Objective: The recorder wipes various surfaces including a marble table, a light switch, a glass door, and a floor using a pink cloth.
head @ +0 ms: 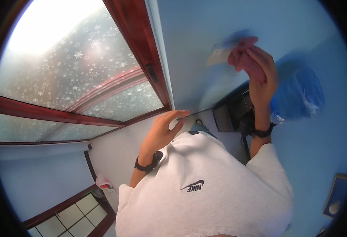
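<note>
My right hand (pixel 263 74) is raised at the upper right, its fingers closed around a folded pink cloth (pixel 247 57). Just beyond the cloth, a pale switch plate (pixel 217 54) sits on the light blue wall (pixel 191 35), partly covered by the cloth. Whether cloth and plate touch cannot be made out. Lower and to the left, my left hand (pixel 164 129) hangs in the air before my white shirt, thumb and fingers apart, holding nothing. Each wrist wears a black band.
Red-brown framed glass doors (pixel 138 44) with snowflake patterns stand at the left. A blue bag under clear plastic (pixel 300 91) is by the right wall. Dark furniture (pixel 226 118) is below my right arm. A plastic bag (pixel 104 183) lies on the floor (pixel 117 157).
</note>
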The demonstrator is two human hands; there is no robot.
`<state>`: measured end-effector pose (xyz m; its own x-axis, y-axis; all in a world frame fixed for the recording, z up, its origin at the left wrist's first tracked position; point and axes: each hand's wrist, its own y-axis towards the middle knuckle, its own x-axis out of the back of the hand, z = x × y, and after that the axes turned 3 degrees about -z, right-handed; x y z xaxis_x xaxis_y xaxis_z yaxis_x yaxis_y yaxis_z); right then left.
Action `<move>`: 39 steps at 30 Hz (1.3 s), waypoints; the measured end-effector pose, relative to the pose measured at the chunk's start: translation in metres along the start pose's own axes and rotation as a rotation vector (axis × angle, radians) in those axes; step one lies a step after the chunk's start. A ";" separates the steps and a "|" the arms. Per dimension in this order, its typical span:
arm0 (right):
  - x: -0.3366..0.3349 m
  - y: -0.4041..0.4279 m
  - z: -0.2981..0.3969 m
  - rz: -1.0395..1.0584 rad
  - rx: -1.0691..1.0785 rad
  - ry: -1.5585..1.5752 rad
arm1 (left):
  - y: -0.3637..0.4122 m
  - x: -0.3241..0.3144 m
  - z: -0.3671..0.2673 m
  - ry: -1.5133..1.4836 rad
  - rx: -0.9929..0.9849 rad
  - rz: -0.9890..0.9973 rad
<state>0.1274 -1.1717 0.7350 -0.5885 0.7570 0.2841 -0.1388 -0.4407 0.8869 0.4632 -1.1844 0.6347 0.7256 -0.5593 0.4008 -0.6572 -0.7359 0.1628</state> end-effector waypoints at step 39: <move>-0.009 -0.180 -0.128 0.908 -0.730 0.694 | 0.092 -0.223 0.098 -0.925 0.506 -0.527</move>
<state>0.0558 -1.1603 0.5264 -0.9443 -0.2370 0.2283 0.2503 -0.9677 0.0309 0.2610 -1.1643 0.4718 0.8919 -0.0517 -0.4492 -0.2272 -0.9101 -0.3465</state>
